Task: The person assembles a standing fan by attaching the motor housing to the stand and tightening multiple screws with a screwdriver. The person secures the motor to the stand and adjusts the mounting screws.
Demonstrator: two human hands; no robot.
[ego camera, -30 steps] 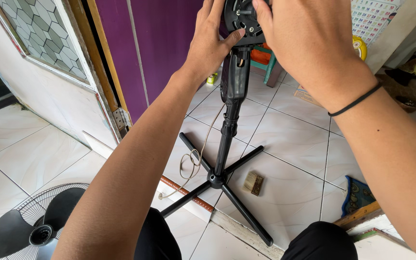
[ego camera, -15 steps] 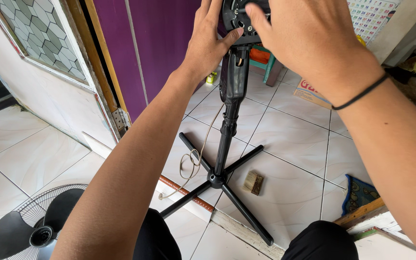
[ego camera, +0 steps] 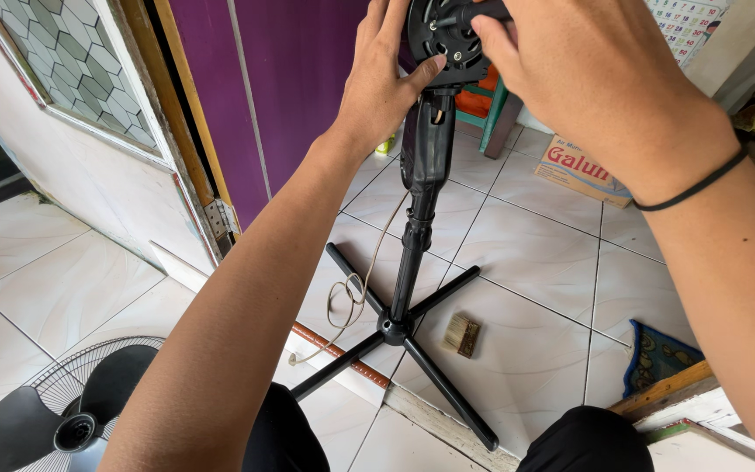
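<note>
White tiled floor (ego camera: 535, 253), purple door behind. Nearest: detached fan blade (ego camera: 41, 424) on its wire guard, lower left. Further: cross-footed stand (ego camera: 399, 323). At its top, the motor head (ego camera: 443, 39). Left hand (ego camera: 382, 74) braces its side, fingers spread; right hand (ego camera: 570, 70) pinches the front shaft. Judged: working the shaft fitting; next needs a firm twist against the brace.
</note>
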